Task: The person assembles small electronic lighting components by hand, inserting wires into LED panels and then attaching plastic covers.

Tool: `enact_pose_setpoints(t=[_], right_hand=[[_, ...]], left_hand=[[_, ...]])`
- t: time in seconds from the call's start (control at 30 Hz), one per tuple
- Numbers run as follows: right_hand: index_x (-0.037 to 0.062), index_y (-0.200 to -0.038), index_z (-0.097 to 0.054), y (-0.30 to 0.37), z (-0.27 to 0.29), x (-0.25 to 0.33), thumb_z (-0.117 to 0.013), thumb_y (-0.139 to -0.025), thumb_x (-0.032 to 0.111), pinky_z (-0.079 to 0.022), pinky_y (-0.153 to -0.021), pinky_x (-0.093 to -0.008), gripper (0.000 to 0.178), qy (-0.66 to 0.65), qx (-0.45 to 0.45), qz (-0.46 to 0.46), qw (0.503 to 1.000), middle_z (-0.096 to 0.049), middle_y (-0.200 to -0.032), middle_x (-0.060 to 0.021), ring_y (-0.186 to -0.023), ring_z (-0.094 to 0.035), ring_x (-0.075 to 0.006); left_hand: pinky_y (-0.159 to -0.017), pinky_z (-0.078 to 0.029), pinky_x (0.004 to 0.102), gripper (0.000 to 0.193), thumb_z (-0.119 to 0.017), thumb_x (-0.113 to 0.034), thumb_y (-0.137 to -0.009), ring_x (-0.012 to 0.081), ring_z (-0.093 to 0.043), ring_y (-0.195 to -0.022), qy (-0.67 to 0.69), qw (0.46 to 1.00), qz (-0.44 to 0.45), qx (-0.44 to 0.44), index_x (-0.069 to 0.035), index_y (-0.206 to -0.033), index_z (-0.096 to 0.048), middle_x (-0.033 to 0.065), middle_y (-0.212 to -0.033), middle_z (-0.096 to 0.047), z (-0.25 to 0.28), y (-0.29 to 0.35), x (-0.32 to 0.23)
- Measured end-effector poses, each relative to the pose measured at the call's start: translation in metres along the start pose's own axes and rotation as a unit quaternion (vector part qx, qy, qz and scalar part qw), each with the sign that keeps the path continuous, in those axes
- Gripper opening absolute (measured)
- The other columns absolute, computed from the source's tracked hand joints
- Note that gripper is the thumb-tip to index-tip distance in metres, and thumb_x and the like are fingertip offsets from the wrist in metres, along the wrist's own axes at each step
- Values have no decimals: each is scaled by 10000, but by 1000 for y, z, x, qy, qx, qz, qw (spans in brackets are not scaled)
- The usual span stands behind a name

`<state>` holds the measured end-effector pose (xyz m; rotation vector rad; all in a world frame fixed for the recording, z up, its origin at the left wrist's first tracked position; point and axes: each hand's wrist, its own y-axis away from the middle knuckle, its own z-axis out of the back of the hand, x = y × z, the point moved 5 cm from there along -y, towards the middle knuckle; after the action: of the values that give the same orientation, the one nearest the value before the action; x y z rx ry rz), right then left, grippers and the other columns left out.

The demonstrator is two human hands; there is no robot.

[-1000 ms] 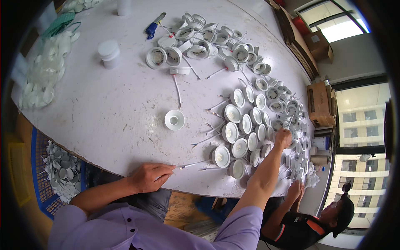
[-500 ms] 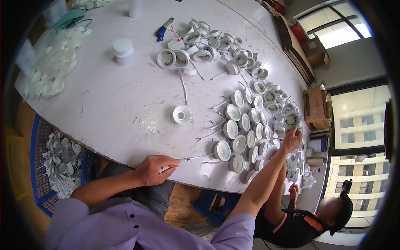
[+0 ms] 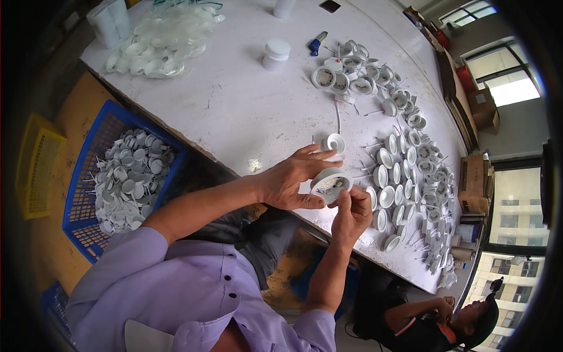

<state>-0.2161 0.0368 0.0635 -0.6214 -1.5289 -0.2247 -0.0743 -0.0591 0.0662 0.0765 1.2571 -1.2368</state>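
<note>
A white round downlight [image 3: 331, 185] is held above the table's near edge, its open face with small parts inside turned toward me. My right hand [image 3: 352, 216] pinches its right rim between thumb and fingers. Around its left side my left hand [image 3: 293, 180] is closed, thumb at the lower rim and fingers over the top. Just beyond the fingers, a single white downlight cup [image 3: 334, 143] sits on the table. To the right stand rows of white downlight cups [image 3: 386, 196], several with wires sticking out.
More downlights [image 3: 362, 85] lie heaped farther back, beside a blue utility knife [image 3: 317, 44]. A lidded white jar [image 3: 276, 54] and a clear bag of white parts [image 3: 161, 47] are at the far left. Left of me is a blue basket [image 3: 82, 193] of white discs. A co-worker [image 3: 428, 320] sits at right.
My right hand has brought a downlight back from the cluster on the right. My left hand has risen from the table edge to meet it. The view has swung left.
</note>
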Motion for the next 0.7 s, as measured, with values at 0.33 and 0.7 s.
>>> enact_pose_setpoints(t=[0.33,0.7], right_hand=[[-44,-1065,-560,21,-31,-8,-599,-873,39,-477,-627,-237,212,-8,39,-86,996,-614,-949,-93,-720,-567,-116],[-30,-1047,-514,30,-37,-45,-570,-857,3,-536,-607,-251,201,-9,27,-197,980,-612,-948,-103,-775,-609,-132]], left_hand=[[-773,-501,367,431,-719,-295,-776,297,-637,-873,114,985,119,55,13,-1053,-603,169,-945,-641,6,47,-2],[-634,-506,339,297,-675,-154,-799,237,-631,-727,86,977,196,14,28,-1019,-591,168,-855,-638,-6,54,8]])
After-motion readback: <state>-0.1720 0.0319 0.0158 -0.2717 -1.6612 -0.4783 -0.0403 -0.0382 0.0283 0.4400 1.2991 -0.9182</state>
